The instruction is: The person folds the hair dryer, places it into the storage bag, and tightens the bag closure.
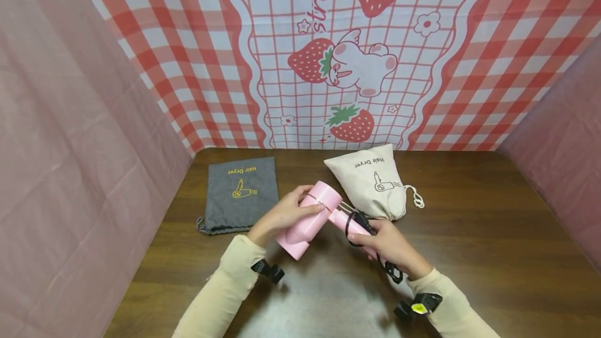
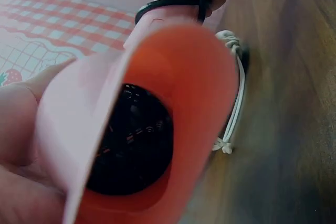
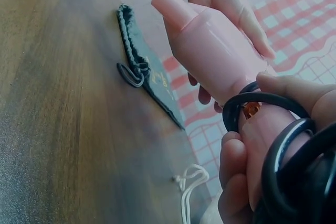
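Our left hand point(image 1: 292, 213) grips the barrel point(image 1: 325, 197) and our right hand point(image 1: 386, 244) the handle point(image 1: 340, 219) of the hair dryer point(image 1: 310, 227), above the surface point(image 1: 493, 233) inside its far edge; we judge it light, stiff, slightly slippery, best held there.

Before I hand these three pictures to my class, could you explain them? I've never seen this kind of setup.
There is no machine here, just a person's two bare hands. The wide picture comes from a head-worn camera looking forward and down; the two close-ups come from a camera on each wrist.

The left hand holds the barrel of a pink hair dryer. The right hand has its grip around the handle, with a looped black cord.

On the wooden table lie a dark gray drawstring bag and a cream one, both printed "Hair Dryer". The left-wrist picture looks into the nozzle.
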Available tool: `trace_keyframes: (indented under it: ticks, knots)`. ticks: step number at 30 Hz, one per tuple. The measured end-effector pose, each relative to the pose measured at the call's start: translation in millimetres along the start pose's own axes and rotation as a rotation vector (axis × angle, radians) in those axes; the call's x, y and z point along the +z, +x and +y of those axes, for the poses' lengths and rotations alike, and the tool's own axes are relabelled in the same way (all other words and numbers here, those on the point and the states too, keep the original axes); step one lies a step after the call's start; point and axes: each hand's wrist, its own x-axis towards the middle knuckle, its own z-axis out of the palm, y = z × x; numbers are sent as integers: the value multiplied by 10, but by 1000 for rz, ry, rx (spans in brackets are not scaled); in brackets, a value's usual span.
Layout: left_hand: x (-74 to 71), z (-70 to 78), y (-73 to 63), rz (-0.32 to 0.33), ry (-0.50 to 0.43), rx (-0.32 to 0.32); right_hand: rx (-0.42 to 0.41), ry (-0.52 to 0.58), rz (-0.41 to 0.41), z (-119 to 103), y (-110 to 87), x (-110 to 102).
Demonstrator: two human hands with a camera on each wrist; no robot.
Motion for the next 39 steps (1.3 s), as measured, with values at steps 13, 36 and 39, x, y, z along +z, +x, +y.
trace_keyframes:
  ticks: [13,36,39]
  knots:
    - [149,-59,7,22,58,8,-63,-86,-86,44,-51,-7]
    - [261,3,-132,136,236,178,16,-55,-45,72,-85,96]
    - [309,-56,-139,162,200,155,45,-47,-31,64,-104,112]
